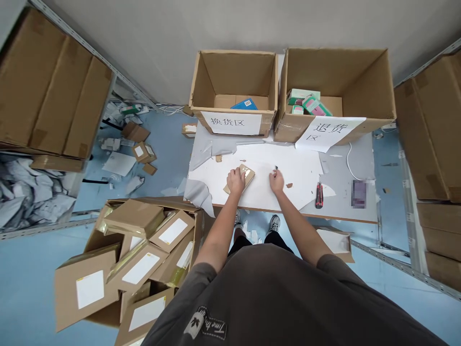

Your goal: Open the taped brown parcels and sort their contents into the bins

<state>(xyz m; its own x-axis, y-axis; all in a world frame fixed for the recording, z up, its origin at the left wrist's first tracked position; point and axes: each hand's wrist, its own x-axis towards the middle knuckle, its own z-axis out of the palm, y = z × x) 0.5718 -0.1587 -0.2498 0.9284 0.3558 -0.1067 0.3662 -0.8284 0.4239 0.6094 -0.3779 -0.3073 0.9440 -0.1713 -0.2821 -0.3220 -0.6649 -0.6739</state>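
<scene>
Small brown cardboard box [248,178], glossy tape on top, slanted beneath left hand [236,181], fingers gripping it, right hand [276,181] closed around small dark-tipped item [276,167].

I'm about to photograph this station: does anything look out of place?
Yes: a crumpled sheet hangs off the near left corner of the table, brown scraps litter its top, loose paper lies on the floor at left, and boxes jut from the big carton, which looks overfilled.
</scene>
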